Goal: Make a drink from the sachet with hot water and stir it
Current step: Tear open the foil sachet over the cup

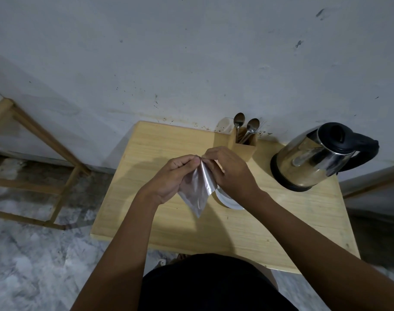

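Against a scuffed wall, the wooden tabletop carries a kettle. Both hands, left and right, pinch the silver sachet's top corner above a white cup; a sudden tear could scatter powder.

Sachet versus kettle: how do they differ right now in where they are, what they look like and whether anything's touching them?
The sachet is held in the air, pinched at its top corner by the left hand and right hand; the kettle stands untouched on the table. The sachet is flat, thin foil; the kettle is bulky and rounded, with a black handle. Both are shiny silver.
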The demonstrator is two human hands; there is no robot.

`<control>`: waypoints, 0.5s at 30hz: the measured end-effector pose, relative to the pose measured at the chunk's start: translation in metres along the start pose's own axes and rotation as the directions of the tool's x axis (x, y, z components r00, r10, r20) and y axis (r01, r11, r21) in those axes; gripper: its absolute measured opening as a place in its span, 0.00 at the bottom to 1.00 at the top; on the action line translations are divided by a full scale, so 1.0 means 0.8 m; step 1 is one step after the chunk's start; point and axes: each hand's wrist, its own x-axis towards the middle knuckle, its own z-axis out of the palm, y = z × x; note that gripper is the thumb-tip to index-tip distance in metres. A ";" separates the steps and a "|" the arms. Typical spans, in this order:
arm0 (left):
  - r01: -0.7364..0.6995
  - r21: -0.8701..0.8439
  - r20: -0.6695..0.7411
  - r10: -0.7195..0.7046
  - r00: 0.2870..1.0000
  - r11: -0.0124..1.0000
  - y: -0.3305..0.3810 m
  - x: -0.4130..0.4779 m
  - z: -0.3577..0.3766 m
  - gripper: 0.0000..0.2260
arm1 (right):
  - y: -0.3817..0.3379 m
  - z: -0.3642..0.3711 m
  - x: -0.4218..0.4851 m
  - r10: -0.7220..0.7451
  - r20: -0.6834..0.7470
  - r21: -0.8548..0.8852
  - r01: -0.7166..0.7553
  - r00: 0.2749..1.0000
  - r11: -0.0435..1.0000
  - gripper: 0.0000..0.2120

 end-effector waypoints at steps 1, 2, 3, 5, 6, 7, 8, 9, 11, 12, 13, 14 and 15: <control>0.008 0.037 0.003 -0.009 1.000 0.999 0.002 -0.002 -0.001 0.11 | -0.003 -0.007 0.004 0.099 0.078 0.108 -0.107 0.992 0.988 0.05; 0.018 0.085 0.004 -0.019 1.000 0.996 0.002 -0.003 -0.004 0.11 | -0.007 -0.015 0.010 0.226 0.175 0.221 -0.262 0.958 0.940 0.03; 0.037 0.135 0.000 -0.037 0.999 0.990 0.005 -0.005 -0.007 0.12 | -0.010 -0.023 0.016 0.332 0.294 0.301 -0.416 0.897 0.858 0.02; 0.060 0.222 0.003 -0.062 0.998 0.973 0.012 -0.007 -0.010 0.10 | -0.009 -0.034 0.024 0.415 0.446 0.323 -0.575 0.793 0.752 0.01; 0.058 0.247 0.008 -0.062 0.998 0.967 0.014 -0.006 -0.009 0.10 | -0.007 -0.038 0.026 0.420 0.467 0.307 -0.589 0.778 0.748 0.01; 0.050 0.261 0.005 -0.053 0.999 0.964 0.015 -0.005 -0.008 0.10 | -0.003 -0.040 0.026 0.421 0.469 0.295 -0.587 0.777 0.754 0.01; 0.034 0.270 -0.008 -0.033 0.999 0.962 0.015 -0.002 -0.005 0.11 | -0.001 -0.040 0.026 0.419 0.458 0.297 -0.580 0.784 0.759 0.01; 0.011 0.259 -0.032 -0.003 0.999 0.966 0.014 -0.001 -0.002 0.12 | 0.000 -0.037 0.026 0.408 0.433 0.305 -0.557 0.804 0.773 0.01; -0.037 0.123 -0.100 0.049 0.994 0.992 0.007 0.003 0.007 0.13 | -0.001 -0.029 0.025 0.358 0.319 0.304 -0.453 0.877 0.838 0.02; -0.048 0.009 -0.140 0.049 0.989 0.999 0.003 0.005 0.011 0.13 | -0.002 -0.024 0.024 0.321 0.236 0.285 -0.381 0.917 0.879 0.03; -0.052 -0.102 -0.168 0.035 0.985 0.993 -0.001 0.007 0.014 0.12 | -0.005 -0.018 0.023 0.284 0.152 0.255 -0.315 0.947 0.914 0.03; -0.049 -0.186 -0.171 0.017 0.985 0.981 -0.004 0.008 0.017 0.12 | -0.009 -0.012 0.021 0.257 0.074 0.215 -0.267 0.964 0.939 0.03; -0.044 -0.247 -0.154 0.006 0.988 0.968 -0.008 0.012 0.019 0.14 | -0.012 -0.006 0.018 0.241 0.007 0.170 -0.238 0.971 0.956 0.04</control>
